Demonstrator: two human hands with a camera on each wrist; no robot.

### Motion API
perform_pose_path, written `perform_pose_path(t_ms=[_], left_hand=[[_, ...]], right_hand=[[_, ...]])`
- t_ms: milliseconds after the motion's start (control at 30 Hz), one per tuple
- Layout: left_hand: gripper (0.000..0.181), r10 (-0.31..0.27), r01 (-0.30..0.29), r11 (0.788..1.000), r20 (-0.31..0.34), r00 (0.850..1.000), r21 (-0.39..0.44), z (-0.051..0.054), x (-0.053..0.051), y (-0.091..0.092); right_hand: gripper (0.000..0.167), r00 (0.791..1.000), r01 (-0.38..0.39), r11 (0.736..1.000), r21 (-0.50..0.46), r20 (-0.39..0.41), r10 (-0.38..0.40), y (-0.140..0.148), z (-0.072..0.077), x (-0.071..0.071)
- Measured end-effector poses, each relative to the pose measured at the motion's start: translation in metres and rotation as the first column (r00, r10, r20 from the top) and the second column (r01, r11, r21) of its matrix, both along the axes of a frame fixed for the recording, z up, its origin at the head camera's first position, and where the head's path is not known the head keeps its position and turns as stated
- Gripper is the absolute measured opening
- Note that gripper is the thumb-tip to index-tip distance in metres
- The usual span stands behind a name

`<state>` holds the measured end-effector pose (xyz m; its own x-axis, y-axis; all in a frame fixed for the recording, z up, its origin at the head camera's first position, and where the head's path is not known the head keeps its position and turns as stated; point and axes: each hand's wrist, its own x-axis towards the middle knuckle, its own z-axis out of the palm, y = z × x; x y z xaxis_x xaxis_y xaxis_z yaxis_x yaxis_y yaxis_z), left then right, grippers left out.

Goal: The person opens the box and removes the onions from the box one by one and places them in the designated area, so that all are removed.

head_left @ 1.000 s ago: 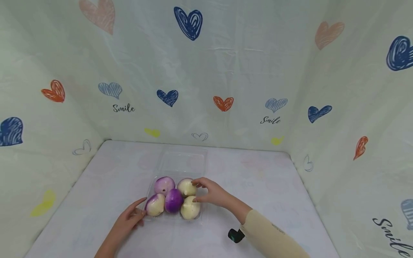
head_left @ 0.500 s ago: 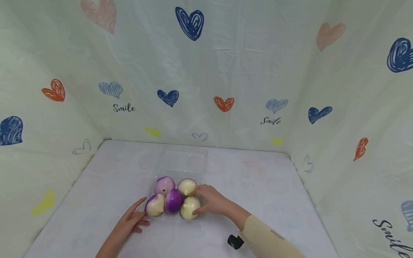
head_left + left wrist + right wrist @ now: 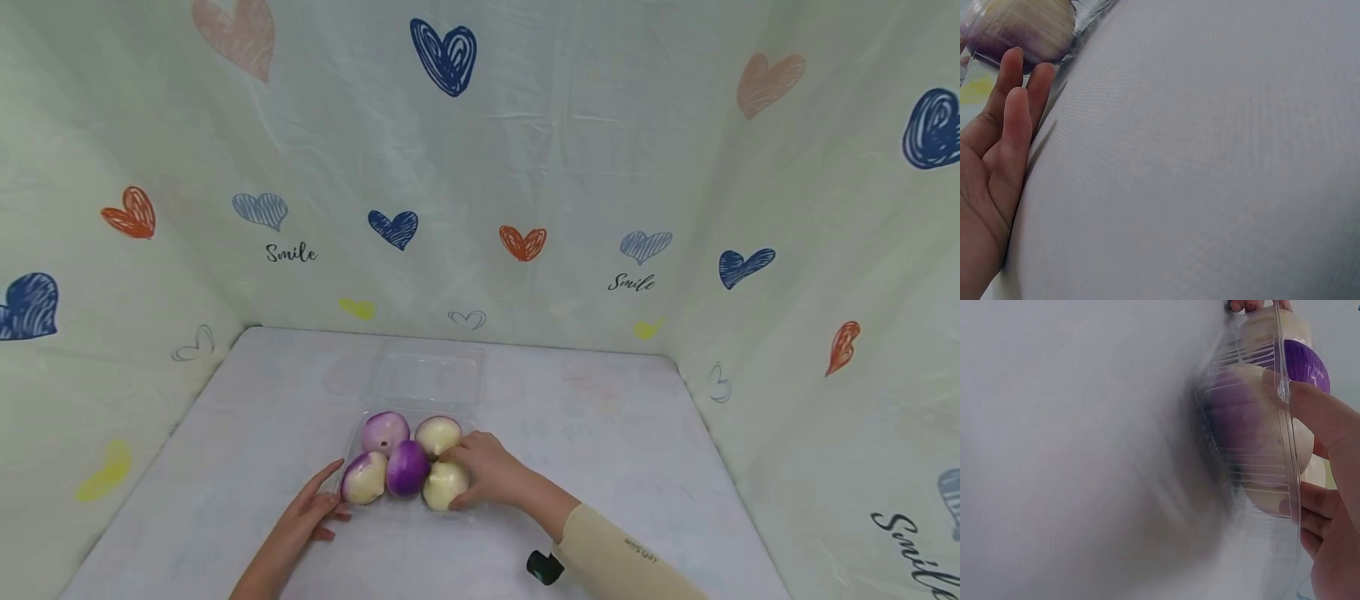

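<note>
Right hand (image 3: 491,472) grasps the round cream-and-purple vegetable (image 3: 444,487); fingers snagging the clear rectangular plastic clamshell (image 3: 427,377) could drag it, since left hand (image 3: 303,508) isn't gripping, fingers extended.

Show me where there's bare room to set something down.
Bare tabletop lies left of the clear container and left hand, out to the left edge, and right of the open lid, beyond the right hand and sleeve. Crowded: inside the container, five round vegetables sit bunched, the right hand gripping one.

"Smile" (image 3: 291,252) repeats across the backdrop (image 3: 480,158), while the sleeve (image 3: 622,567) bears lettering (image 3: 641,551) too small to read surely
</note>
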<state>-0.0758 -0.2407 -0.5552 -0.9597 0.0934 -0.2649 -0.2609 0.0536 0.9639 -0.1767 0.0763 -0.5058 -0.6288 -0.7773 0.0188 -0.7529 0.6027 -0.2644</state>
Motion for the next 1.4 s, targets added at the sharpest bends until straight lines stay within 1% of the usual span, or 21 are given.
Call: perform_pose_path(t_ms=[267, 467, 533, 667, 767, 833, 933, 1000, 1067, 1167, 1333, 1400], left_hand=[[0.050, 0.009, -0.009, 1.000, 0.013, 1.000, -0.018, 0.000, -0.002, 0.004], [0.050, 0.019, -0.018, 1.000, 0.012, 1.000, -0.020, 0.000, -0.003, 0.005], [0.049, 0.024, -0.023, 0.999, 0.023, 0.999, -0.023, 0.000, -0.003, 0.005], [0.054, 0.012, -0.011, 0.999, 0.018, 1.000, -0.038, 0.002, -0.004, 0.004], [0.058, -0.011, 0.011, 0.999, 0.004, 1.000, -0.037, 0.004, -0.004, 0.003], [0.060, -0.021, 0.021, 0.999, 0.003, 1.000, -0.024, 0.005, -0.004, 0.002], [0.061, -0.028, 0.028, 1.000, 0.016, 0.999, -0.004, 0.006, -0.004, 0.002], [0.063, -0.030, 0.030, 1.000, 0.032, 0.999, 0.008, 0.005, -0.004, 0.002], [0.064, -0.029, 0.028, 1.000, 0.047, 0.998, 0.013, 0.004, -0.005, 0.002], [0.064, -0.033, 0.032, 0.999, 0.053, 0.998, 0.016, 0.004, -0.004, 0.002], [0.064, -0.019, 0.018, 1.000, 0.085, 0.996, 0.014, 0.004, -0.004, 0.005], [0.065, -0.010, 0.008, 1.000, 0.104, 0.994, 0.013, 0.004, -0.004, 0.006]], right_hand=[[0.064, 1.000, 0.002, 1.000, -0.004, -0.002, -0.002, 0.004, -0.001, -0.001], [0.066, 0.997, 0.012, 1.000, -0.025, 0.075, -0.010, 0.006, 0.008, 0.000], [0.066, 0.995, 0.011, 0.999, -0.048, 0.102, -0.006, 0.007, 0.012, -0.001], [0.066, 0.990, 0.020, 0.995, -0.099, 0.142, -0.006, 0.012, 0.020, -0.002], [0.065, 0.983, 0.054, 0.987, -0.154, 0.182, -0.025, 0.018, 0.023, -0.003], [0.065, 0.976, 0.091, 0.975, -0.201, 0.213, -0.047, 0.023, 0.023, -0.003], [0.064, 0.963, 0.153, 0.944, -0.293, 0.260, -0.075, 0.031, 0.024, -0.003], [0.063, 0.951, 0.200, 0.912, -0.358, 0.294, -0.093, 0.036, 0.023, -0.003], [0.063, 0.938, 0.252, 0.873, -0.417, 0.328, -0.114, 0.040, 0.022, -0.005], [0.062, 0.921, 0.325, 0.809, -0.490, 0.359, -0.153, 0.045, 0.019, -0.007], [0.062, 0.902, 0.417, 0.713, -0.563, 0.353, -0.249, 0.053, 0.011, -0.012], [0.064, 0.884, 0.463, 0.670, -0.580, 0.363, -0.296, 0.055, 0.007, -0.013]])
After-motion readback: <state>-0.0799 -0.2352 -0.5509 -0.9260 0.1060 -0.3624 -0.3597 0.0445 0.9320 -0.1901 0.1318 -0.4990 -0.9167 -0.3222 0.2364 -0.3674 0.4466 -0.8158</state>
